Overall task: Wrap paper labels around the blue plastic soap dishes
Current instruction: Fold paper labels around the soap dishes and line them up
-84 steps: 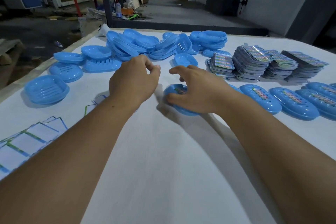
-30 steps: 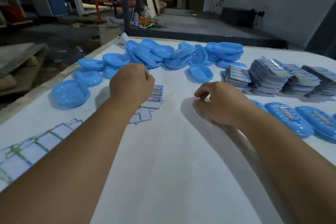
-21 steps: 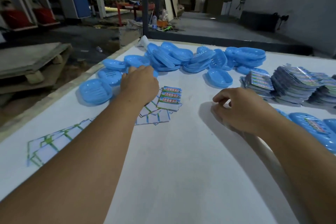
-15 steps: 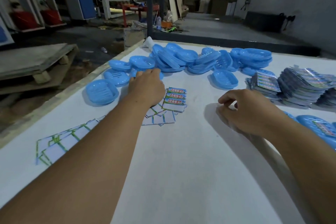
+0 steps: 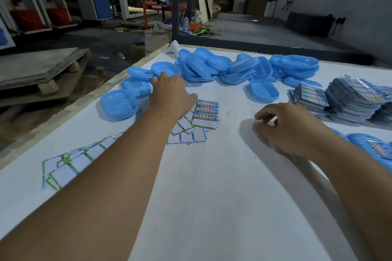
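Observation:
Loose blue soap dishes point(image 5: 222, 68) are heaped at the table's far side, with single ones at the far left point(image 5: 118, 104) and one alone point(image 5: 263, 91). My left hand point(image 5: 169, 95) stretches out flat among the left dishes; its fingertips touch one point(image 5: 165, 69), and a sliver of blue shows under its palm. A small stack of printed labels point(image 5: 206, 112) lies just right of that hand. My right hand point(image 5: 290, 127) rests on the white table point(image 5: 212, 186) with loosely curled fingers and holds nothing. Labelled dishes point(image 5: 377, 150) lie at the right edge.
Face-down labels are fanned out beside my left forearm point(image 5: 186, 135) and near the left table edge point(image 5: 70, 165). Tall stacks of printed labels point(image 5: 356, 101) stand at the back right. The table's wooden left edge point(image 5: 63, 118) drops to a floor with a pallet point(image 5: 42, 70).
My left hand has reached farther forward and left, from the label stack to the single dishes. The right hand stayed curled on the table.

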